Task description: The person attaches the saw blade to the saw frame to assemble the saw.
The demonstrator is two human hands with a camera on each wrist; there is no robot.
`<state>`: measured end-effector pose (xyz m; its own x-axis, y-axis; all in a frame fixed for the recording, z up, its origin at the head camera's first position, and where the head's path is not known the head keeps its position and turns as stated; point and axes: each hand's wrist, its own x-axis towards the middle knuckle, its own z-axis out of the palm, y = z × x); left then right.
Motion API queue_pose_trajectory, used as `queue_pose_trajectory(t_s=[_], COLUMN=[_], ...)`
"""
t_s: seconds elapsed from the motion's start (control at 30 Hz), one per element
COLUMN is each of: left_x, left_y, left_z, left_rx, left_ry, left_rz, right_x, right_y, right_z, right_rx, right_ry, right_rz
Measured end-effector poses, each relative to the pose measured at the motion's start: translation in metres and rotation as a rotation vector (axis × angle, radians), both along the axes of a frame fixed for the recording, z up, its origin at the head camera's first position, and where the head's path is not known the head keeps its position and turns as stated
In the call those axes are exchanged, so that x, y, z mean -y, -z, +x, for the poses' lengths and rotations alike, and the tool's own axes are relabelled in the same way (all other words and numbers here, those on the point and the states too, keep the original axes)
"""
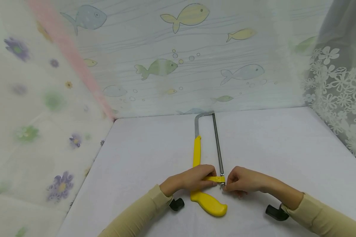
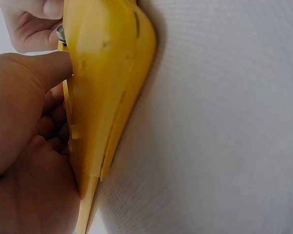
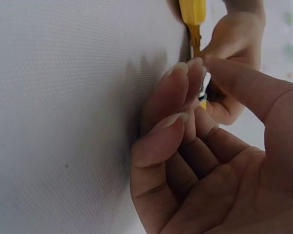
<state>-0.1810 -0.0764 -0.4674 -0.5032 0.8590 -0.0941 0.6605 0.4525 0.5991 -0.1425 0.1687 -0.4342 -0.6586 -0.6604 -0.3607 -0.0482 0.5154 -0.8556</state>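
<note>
Head view: hacksaw (image 1: 197,150) on white surface (image 1: 148,144), long axis running near to far. Left hand (image 1: 197,177), at hacksaw's near half, gripping its yellow frame. Right hand (image 1: 248,179), just right of hacksaw, nearer the wing nut (image 1: 222,186), fingertips pinching it.

Place: curtained booth (image 1: 80,65) | fish-print backdrop (image 1: 195,44) | flowered sheet (image 1: 35,108) | lace curtain (image 1: 341,75) | white tabletop (image 1: 154,141)
</note>
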Motion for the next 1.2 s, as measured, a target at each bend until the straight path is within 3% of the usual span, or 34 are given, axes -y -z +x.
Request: queue_pose_trajectory(t_s=[0.57,1.2], left_x=[-0.0005,-0.0004], left_y=[0.0007,-0.0016], left_z=[-0.0007,0.0007], left_rx=[-0.003,-0.001], left_ry=[0.002,-0.002], left_rz=[-0.004,-0.010], right_x=[0.0098,0.0007], right_y=[0.0042,0.0001], right_z=[0.0003,0.0026], right_rx=[-0.010,-0.002], right_ry=[0.039,0.043], right_rz=[0.030,0.027])
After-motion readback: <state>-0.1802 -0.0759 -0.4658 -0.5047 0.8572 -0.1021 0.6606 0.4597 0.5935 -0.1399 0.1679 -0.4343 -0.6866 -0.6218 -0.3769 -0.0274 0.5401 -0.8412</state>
